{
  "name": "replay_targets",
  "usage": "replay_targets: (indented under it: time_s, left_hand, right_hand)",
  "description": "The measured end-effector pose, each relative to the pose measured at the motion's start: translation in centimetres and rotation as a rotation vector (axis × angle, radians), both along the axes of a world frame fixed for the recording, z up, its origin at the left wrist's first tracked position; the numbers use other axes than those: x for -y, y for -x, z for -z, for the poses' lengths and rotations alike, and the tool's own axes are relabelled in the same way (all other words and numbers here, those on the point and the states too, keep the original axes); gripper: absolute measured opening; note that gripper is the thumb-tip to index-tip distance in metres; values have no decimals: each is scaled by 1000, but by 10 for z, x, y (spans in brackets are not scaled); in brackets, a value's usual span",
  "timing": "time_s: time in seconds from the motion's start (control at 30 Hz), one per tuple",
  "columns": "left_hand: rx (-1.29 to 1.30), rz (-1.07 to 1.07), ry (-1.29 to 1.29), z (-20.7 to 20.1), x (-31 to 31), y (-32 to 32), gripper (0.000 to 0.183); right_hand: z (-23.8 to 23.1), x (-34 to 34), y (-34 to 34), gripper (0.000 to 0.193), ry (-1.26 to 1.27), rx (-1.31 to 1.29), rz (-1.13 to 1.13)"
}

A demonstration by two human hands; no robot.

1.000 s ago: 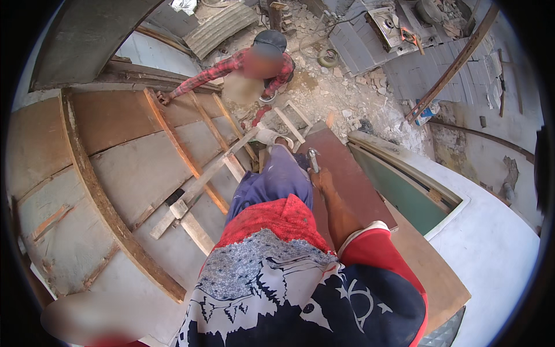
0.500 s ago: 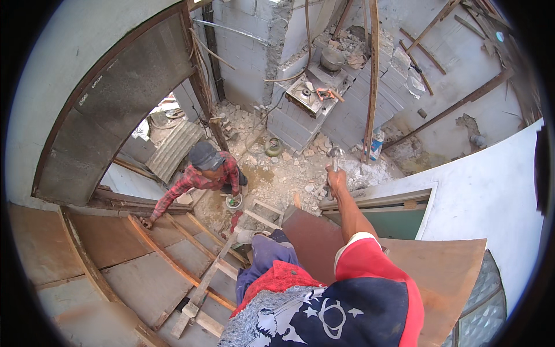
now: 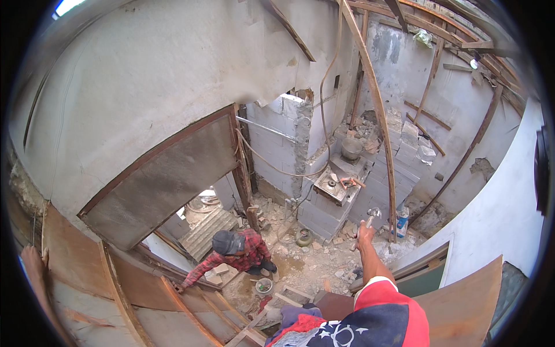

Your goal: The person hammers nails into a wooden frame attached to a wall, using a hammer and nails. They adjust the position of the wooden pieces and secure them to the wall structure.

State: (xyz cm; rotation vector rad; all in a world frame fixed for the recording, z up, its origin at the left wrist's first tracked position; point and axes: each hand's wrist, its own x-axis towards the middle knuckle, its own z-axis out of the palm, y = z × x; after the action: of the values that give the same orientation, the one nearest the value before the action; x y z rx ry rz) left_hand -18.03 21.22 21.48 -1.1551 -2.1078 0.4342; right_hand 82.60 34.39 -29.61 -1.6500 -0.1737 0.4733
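My right hand (image 3: 364,236) is wrapped round the handle of a hammer (image 3: 374,213), held out in front of me with its metal head up. Below it lies rubble-strewn ground. At the far left rim, my left hand (image 3: 34,261) is beside the edge of a brown board panel (image 3: 69,243); its fingers are too distorted there to read their grip. Wooden battens (image 3: 118,289) run across the panel.
A co-worker (image 3: 240,251) in a checked shirt and cap crouches below, one hand on a batten. Near them sits a bucket (image 3: 263,285). A stove (image 3: 335,185) and a pot (image 3: 351,148) stand on a block counter. A long wooden pole (image 3: 378,110) rises beyond my hammer.
The view has tilted up, showing more wall and roof timbers. My left hand has come into sight at the left rim. My right hand still holds the hammer out.
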Motion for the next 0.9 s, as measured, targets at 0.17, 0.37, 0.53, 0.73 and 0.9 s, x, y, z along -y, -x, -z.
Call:
replay_targets:
  time_s: [0.17, 0.37, 0.53, 0.73, 0.9]
  left_hand:
    - [21, 344, -463, -18, -16, 21, 55]
    - [460, 344, -486, -34, -82, -153, 55]
    - [871, 654, -610, 66, -94, -193, 55]
    - [1765, 517, -436, 269, -53, -307, 46]
    - [2012, -104, -440, 429, 56, -338, 41]
  right_hand:
    - [63, 73, 99, 23, 323, -40, -249]
    - [136, 152, 166, 33, 665, 31, -581]
    - [146, 155, 209, 49, 844, 284, -901]
    - [254, 181, 171, 33, 713, 484, -1057]
    - [282, 173, 129, 33, 697, 641, -1193]
